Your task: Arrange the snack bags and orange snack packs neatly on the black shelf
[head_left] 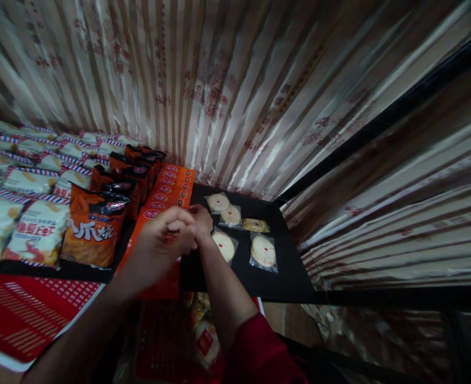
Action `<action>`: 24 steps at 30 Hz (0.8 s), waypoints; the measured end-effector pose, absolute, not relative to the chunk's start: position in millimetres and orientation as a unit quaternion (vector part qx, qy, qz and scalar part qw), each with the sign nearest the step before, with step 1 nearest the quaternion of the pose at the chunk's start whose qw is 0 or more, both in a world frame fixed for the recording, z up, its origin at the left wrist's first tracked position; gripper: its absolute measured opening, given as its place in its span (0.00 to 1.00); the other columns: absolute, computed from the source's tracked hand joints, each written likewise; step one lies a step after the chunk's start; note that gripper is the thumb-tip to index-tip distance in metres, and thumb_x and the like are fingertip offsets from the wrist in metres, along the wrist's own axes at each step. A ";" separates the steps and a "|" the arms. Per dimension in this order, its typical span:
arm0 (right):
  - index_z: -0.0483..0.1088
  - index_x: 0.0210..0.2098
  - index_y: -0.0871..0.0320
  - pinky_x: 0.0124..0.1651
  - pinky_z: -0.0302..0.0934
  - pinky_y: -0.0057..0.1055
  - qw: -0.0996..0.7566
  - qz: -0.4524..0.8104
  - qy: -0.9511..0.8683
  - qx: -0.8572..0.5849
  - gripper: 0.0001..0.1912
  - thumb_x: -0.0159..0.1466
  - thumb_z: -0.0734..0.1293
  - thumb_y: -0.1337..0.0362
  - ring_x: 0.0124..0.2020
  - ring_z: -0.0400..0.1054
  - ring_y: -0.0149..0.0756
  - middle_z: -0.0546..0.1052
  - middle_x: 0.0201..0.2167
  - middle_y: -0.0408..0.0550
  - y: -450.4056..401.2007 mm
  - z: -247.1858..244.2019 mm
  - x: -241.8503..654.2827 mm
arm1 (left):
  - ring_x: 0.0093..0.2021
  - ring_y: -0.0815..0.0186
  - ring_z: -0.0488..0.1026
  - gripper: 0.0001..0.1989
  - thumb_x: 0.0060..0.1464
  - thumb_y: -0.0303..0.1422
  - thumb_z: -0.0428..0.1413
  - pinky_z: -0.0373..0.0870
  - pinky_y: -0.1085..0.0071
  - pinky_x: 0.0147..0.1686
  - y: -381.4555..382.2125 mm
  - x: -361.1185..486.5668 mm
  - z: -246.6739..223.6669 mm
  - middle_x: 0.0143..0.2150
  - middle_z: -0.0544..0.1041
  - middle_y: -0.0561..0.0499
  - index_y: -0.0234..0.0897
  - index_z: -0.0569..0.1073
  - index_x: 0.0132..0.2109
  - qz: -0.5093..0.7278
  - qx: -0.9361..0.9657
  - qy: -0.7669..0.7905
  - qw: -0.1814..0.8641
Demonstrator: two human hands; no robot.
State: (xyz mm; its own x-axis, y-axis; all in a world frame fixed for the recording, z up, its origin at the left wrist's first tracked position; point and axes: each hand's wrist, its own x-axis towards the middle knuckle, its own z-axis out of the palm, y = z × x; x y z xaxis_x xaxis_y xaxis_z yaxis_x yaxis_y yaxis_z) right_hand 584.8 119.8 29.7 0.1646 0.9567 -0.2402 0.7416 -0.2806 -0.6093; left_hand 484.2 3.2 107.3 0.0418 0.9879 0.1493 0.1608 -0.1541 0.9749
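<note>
Above a black shelf (287, 266), my two hands meet beside a row of orange printed packets or sheets (167, 184). My left hand (171, 234) has its fingers curled inward and lies against my right wrist; anything inside it is hidden, and it is a little blurred. Just beyond it is my right hand (202, 217), largely covered by the left, its fingers out of sight. Right of the hands lie several round, pale, flat cakes in clear wrappers, such as one cake (263, 250) with a small red mark. A longer yellowish wrapped item (256, 225) sits among them.
White snack bags (35, 234) stand in rows at left, beside orange-and-black snack bags (94, 226). Below are a red basket (39, 304) and wrapped food (205, 341) in another. Printed curtain (219, 80) hangs behind; a black bar (379, 117) slants across the right.
</note>
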 end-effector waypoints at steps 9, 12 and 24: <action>0.73 0.38 0.49 0.41 0.62 0.28 0.182 0.290 -0.580 -0.739 0.11 0.57 0.65 0.54 0.41 0.72 0.34 0.79 0.38 0.40 124.1 24.2 586.1 | 0.64 0.45 0.51 0.23 0.55 0.33 0.49 0.51 0.50 0.60 16.8 494.0 46.6 0.59 0.64 0.33 0.25 0.66 0.56 0.213 0.726 0.653 -0.010; 0.73 0.38 0.48 0.41 0.62 0.28 0.182 0.291 -0.582 -0.738 0.11 0.57 0.65 0.54 0.41 0.72 0.35 0.79 0.38 0.39 124.8 23.3 586.9 | 0.65 0.42 0.48 0.29 0.56 0.38 0.49 0.47 0.45 0.59 23.1 491.1 41.0 0.62 0.59 0.31 0.25 0.61 0.61 0.171 0.708 0.685 -0.028; 0.73 0.37 0.47 0.40 0.62 0.28 0.190 0.299 -0.578 -0.735 0.11 0.57 0.66 0.53 0.38 0.72 0.33 0.79 0.37 0.38 127.4 20.2 589.3 | 0.65 0.44 0.48 0.32 0.52 0.39 0.53 0.45 0.43 0.59 29.1 480.7 39.1 0.64 0.57 0.36 0.34 0.60 0.62 0.071 0.734 0.673 0.046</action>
State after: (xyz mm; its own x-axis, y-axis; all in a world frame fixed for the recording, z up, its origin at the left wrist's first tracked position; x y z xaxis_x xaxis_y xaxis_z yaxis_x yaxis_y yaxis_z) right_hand 589.3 127.4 20.2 0.1537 0.9632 -0.2206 0.7357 -0.2606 -0.6251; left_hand 480.7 29.1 39.1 0.0831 0.9956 0.0429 0.9827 -0.0890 0.1624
